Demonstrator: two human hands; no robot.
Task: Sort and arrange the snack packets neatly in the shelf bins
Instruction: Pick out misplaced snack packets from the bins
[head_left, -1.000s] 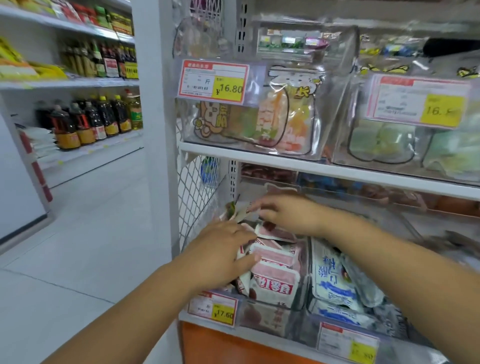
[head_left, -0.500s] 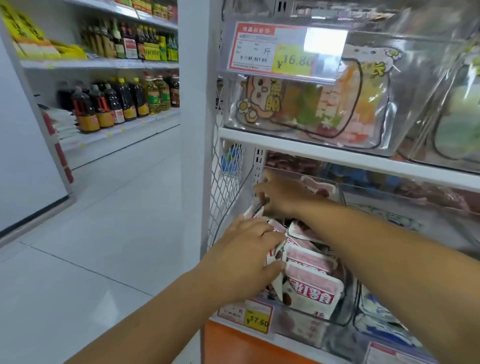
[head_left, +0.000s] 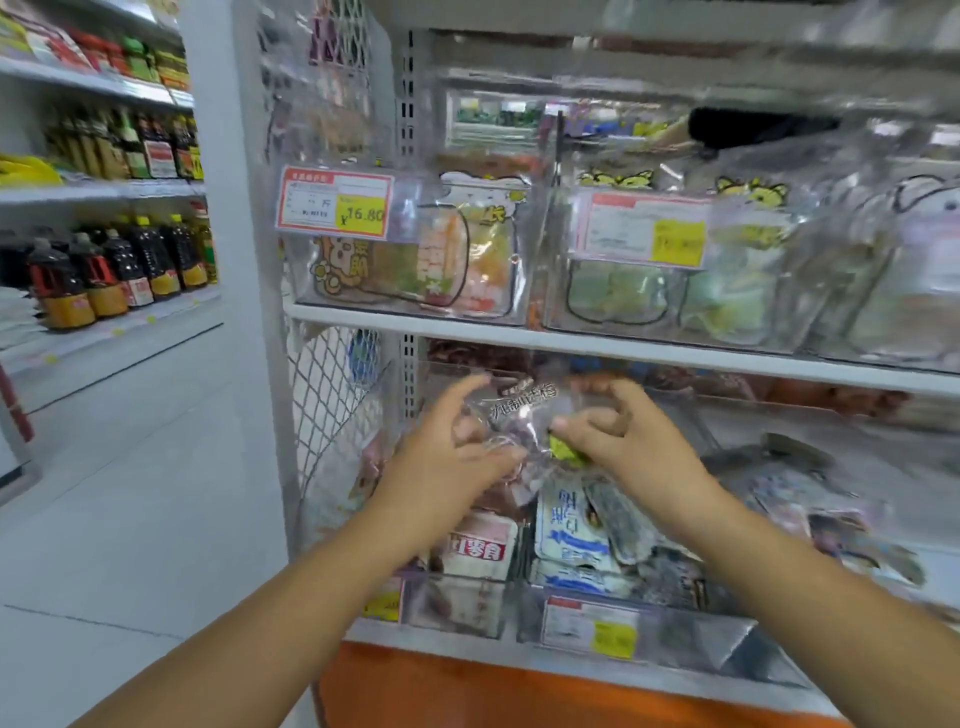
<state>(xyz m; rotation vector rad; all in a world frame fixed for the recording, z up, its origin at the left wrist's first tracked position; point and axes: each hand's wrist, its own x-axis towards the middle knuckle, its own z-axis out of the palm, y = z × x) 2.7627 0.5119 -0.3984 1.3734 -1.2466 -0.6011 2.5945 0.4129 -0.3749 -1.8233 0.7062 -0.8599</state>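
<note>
Both hands are on one clear snack packet (head_left: 522, 415) with dark bits inside, held up in front of the lower shelf, just above the bins. The left hand (head_left: 457, 457) has its fingers curled round the packet's left edge, and the right hand (head_left: 623, 441) pinches the right side. Right below, the left bin (head_left: 457, 608) holds pink-and-white packets (head_left: 480, 551), and the next bin (head_left: 691, 639) has blue-and-white packets (head_left: 569, 525). There's a 16.80 price tag (head_left: 335, 208) on the bin one shelf up. Everything's pretty blurry tbh.
</note>
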